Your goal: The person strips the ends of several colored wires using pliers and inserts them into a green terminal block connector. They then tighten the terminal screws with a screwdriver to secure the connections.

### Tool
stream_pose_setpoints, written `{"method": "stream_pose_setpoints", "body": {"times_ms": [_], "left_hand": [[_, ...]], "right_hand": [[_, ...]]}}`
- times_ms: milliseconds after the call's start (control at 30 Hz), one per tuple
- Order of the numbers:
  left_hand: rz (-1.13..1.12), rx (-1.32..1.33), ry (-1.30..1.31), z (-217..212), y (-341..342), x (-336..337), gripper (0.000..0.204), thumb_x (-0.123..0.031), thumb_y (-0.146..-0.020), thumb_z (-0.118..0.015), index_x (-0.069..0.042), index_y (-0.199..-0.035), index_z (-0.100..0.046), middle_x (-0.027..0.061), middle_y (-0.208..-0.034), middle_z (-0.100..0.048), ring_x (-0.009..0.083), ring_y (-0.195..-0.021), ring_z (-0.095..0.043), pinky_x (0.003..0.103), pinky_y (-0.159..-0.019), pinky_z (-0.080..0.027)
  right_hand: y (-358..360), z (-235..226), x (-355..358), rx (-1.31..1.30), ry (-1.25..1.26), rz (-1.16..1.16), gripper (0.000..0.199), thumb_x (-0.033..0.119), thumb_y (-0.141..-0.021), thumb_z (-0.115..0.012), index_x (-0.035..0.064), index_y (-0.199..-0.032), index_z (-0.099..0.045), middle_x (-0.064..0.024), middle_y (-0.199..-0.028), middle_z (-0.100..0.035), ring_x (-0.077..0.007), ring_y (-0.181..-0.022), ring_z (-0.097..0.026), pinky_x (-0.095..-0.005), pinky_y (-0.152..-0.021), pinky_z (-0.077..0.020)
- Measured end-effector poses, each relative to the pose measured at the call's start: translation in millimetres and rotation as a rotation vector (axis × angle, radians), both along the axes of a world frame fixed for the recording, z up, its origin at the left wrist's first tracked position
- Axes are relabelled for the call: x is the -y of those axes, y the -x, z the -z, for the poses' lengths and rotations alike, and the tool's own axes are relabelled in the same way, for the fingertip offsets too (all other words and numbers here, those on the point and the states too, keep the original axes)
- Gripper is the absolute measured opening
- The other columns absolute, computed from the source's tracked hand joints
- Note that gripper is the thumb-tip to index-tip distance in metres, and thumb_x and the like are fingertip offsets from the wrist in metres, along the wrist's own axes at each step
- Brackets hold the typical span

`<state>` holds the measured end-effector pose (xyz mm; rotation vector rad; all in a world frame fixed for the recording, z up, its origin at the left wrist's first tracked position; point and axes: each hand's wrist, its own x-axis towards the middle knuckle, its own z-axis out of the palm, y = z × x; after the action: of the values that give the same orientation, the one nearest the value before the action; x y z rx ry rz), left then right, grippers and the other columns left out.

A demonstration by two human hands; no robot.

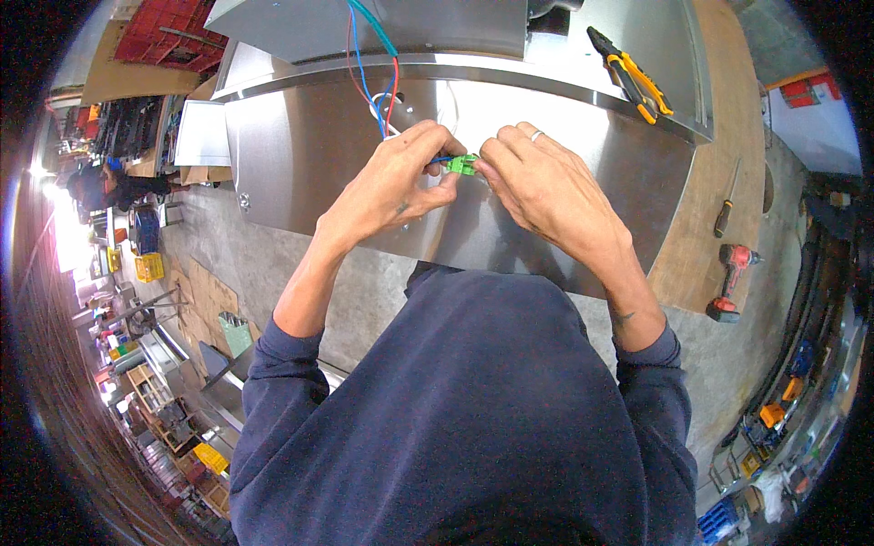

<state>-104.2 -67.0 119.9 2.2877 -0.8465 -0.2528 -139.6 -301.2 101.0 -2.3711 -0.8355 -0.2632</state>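
Around us was a cluttered workshop, with a grey concrete floor (369, 296) showing on the near side of a shiny steel panel (309, 168), which we took as our landmark. Well to the left of the panel, we saw a yellow crate (148, 267) among stacked parts and tools. Above the panel's middle was the green connector (462, 165), small and blocky, held between two bare hands. We saw the left hand (396, 177) pinching it between thumb and forefinger, with a blue wire (361, 68) running into that side. The right hand (557, 187), a ring on one finger, gripped the other end with bunched fingertips. At the panel's far side, a red wire (394, 86) and the blue one came down from a green sleeve (373, 29), in front of a grey metal box (410, 29). Past the panel's far edge, toward its right end, we noticed yellow-and-black pliers (621, 73). To the right of the panel lay a wooden board (696, 209), carrying a screwdriver (724, 217) and, nearer to us, a red cordless drill (729, 282).
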Motion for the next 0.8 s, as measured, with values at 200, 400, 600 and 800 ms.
{"method": "stream_pose_setpoints", "body": {"times_ms": [200,400,600,800], "left_hand": [[-0.007,-0.042,0.023,-1,0,1,0.025,-0.007,-0.085,-0.075,-0.002,-0.109,-0.067,0.0091,-0.09,-0.059,0.0215,-0.079,-0.061,0.035,-0.074,-0.052],[-0.007,-0.049,0.032,-3,-1,3,0.026,-0.008,-0.085,-0.075,-0.003,-0.11,-0.068,0.0098,-0.091,-0.06,0.0223,-0.08,-0.061,0.035,-0.075,-0.052],[-0.022,-0.042,-0.016,-7,1,4,0.028,-0.009,-0.084,-0.075,-0.003,-0.11,-0.068,0.0102,-0.091,-0.06,0.0235,-0.081,-0.063,0.037,-0.078,-0.053],[-0.032,-0.047,0.045,-8,0,6,0.026,-0.009,-0.085,-0.074,-0.003,-0.11,-0.068,0.0105,-0.09,-0.06,0.0237,-0.081,-0.062,0.037,-0.078,-0.053]], "right_hand": [[2,-15,1,-0.132,-0.03,0.014,0.013,0.011,-0.096,-0.064,0.0007,-0.098,-0.057,-0.0178,-0.094,-0.062,-0.0345,-0.091,-0.064,-0.0451,-0.083,-0.0556],[-1,-1,6,0.017,0.015,0.038,0.016,0.011,-0.096,-0.063,0.0005,-0.103,-0.054,-0.0184,-0.094,-0.062,-0.0366,-0.092,-0.064,-0.0475,-0.082,-0.0554],[5,-16,4,-0.156,0.044,0.132,0.021,0.019,-0.097,-0.067,0.0023,-0.103,-0.056,-0.0167,-0.096,-0.064,-0.0353,-0.092,-0.066,-0.0462,-0.08,-0.0563],[1,0,8,0.021,-0.057,0.071,0.016,0.016,-0.1,-0.066,0.0027,-0.1,-0.057,-0.0157,-0.091,-0.062,-0.0348,-0.085,-0.064,-0.0471,-0.075,-0.0522]]}}
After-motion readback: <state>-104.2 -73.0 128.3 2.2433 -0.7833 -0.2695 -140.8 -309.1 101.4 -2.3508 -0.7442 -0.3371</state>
